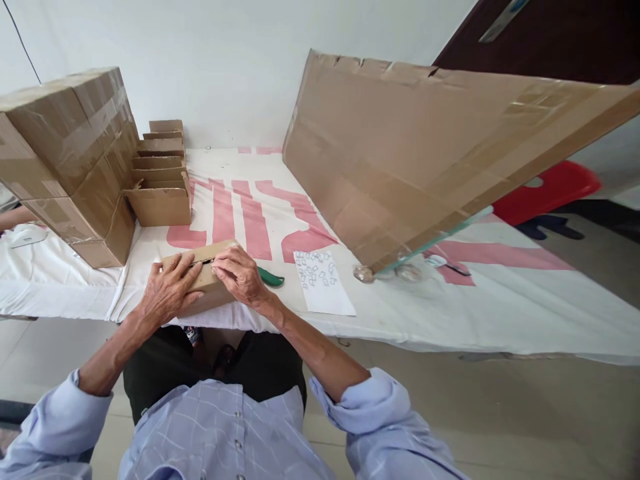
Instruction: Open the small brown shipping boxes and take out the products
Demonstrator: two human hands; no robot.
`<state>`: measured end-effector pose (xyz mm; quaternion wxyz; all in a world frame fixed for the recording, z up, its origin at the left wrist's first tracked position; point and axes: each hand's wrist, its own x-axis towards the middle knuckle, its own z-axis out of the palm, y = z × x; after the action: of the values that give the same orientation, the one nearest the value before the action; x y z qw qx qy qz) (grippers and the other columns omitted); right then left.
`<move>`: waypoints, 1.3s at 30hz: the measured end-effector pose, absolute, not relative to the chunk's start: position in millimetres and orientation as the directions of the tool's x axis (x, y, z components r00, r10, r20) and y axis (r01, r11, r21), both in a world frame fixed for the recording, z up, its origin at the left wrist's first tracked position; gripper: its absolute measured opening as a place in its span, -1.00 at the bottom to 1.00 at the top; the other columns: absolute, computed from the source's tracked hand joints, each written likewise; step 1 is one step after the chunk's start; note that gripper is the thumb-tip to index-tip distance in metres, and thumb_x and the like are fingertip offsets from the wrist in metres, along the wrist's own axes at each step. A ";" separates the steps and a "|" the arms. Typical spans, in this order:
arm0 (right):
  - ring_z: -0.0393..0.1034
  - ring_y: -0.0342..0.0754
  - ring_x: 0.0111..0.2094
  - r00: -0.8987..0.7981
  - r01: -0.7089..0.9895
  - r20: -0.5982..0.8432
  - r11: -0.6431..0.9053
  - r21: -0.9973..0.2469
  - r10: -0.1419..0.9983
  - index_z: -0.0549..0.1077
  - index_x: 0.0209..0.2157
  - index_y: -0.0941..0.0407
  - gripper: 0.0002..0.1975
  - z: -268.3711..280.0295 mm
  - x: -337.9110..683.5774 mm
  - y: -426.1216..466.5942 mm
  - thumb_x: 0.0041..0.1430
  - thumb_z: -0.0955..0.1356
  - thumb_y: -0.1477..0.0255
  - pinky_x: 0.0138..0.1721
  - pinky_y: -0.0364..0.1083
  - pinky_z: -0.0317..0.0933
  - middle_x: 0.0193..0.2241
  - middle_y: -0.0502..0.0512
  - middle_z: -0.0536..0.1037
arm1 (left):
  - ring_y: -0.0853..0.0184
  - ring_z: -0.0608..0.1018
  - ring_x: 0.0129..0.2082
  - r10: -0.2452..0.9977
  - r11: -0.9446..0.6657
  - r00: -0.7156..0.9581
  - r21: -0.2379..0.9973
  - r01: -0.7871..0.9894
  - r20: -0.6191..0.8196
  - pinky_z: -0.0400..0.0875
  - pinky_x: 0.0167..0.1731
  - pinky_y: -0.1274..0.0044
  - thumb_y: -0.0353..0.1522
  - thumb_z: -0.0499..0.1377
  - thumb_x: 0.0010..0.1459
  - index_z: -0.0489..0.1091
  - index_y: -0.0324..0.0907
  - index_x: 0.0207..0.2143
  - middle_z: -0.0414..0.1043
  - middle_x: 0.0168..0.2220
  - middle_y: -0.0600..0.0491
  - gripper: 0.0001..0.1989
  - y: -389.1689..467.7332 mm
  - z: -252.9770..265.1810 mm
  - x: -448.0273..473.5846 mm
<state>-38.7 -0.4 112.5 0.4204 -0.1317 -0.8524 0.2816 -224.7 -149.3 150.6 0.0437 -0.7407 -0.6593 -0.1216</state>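
Observation:
A small cardboard box (215,293) lies at the table's front edge, with a narrow dark gap in its top. My left hand (173,287) grips it from the left, fingers over the top and thumb against the near side. At the right end of that gap, the fingertips of my right hand (243,275) are pinched together; what is between them, if anything, is hidden. Just right of this hand lies a curved green object (271,277), its left end out of sight. Farther right is a white sheet of paper (327,287) with many small box-like drawings.
Taped cartons (65,153) are stacked at the left, beside a row of open-topped small boxes (159,200). A large cardboard panel (400,153) leans at the right. Behind it shows a red chair (550,190). A person's arm (17,217) shows at the far left.

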 end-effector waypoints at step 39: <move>0.57 -0.02 -0.07 -0.542 -0.452 0.311 0.041 -0.891 0.781 0.51 0.15 0.08 -0.24 136.9 105.6 -7.1 0.04 0.65 -0.01 -0.02 -0.01 0.47 0.02 0.16 0.61 | 0.24 0.61 -0.33 0.769 -0.605 0.637 0.380 0.700 0.050 0.50 -0.27 0.41 -0.31 0.18 0.35 0.57 -0.10 -0.31 0.62 -0.23 -0.02 -0.81 -18.3 283.3 -99.5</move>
<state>105.6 -7.1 136.9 0.4557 -0.1468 -0.5595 0.6766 -99.5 -18.3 283.3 -0.1652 -0.8896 -0.4129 -0.1046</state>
